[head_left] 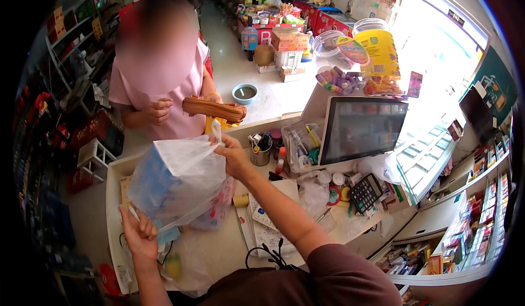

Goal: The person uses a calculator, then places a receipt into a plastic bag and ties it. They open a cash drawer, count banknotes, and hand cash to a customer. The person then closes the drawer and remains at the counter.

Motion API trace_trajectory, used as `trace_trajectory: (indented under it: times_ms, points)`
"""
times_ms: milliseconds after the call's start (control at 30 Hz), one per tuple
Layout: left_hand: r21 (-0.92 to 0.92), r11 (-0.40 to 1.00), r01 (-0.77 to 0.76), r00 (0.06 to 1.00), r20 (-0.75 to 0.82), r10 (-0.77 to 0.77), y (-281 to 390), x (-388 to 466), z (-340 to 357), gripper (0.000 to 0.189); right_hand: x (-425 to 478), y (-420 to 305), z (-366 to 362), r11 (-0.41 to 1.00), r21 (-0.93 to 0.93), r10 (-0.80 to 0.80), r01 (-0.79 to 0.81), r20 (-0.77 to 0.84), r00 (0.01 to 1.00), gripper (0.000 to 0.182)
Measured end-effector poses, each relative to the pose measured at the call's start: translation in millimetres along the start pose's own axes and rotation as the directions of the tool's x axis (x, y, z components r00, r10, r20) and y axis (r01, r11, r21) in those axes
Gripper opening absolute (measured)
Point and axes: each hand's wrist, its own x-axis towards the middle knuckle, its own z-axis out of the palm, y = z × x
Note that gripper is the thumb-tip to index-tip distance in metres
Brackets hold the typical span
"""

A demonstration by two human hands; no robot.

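Note:
My right hand (233, 154) grips the twisted top of a translucent plastic bag (188, 170) above the counter. A blue box-like item shows through the bag's left side. My left hand (141, 230) is below and left of the bag, its fingers curled on a thin white piece, perhaps a bag handle. Behind the bag, a printed pink-and-clear plastic bag (219, 205) rests on the counter. Across the counter stands a person in a pink top (180, 121), one hand near a brown pleated purse (214, 109).
The counter (221, 248) holds papers, a black calculator (366, 193), a pen cup (261, 152), a plastic bin (301, 142) and a monitor (363, 132). Candy jars (377, 56) stand behind the monitor. Black cables (275, 257) lie near my body. Stocked shelves (480, 224) are at right.

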Motion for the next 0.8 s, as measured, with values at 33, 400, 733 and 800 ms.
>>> trace_trajectory:
  times_ms: [33, 400, 733, 800]
  points:
    - [-0.004, 0.999, 0.04, 0.998, 0.038, -0.04, -4, 5, -6, 0.035, 0, -3, -7, 0.988, -0.15, 0.013, -0.022, -0.063, 0.998, 0.023]
    - [0.139, 0.99, -0.024, 0.91, 0.412, -0.036, -4, -24, 34, 0.06, -7, -51, 4, 0.993, -0.035, -0.112, 0.112, 0.011, 0.994, 0.022]
    - [0.147, 0.981, -0.13, 0.854, 0.519, 0.036, 19, -26, 47, 0.062, 23, -30, 22, 0.949, 0.226, -0.213, 0.219, -0.049, 0.976, 0.029]
    - [0.159, 0.973, -0.164, 0.877, 0.476, 0.07, 26, -23, 50, 0.066, 28, -22, 19, 0.963, 0.167, -0.196, 0.213, -0.116, 0.974, 0.027]
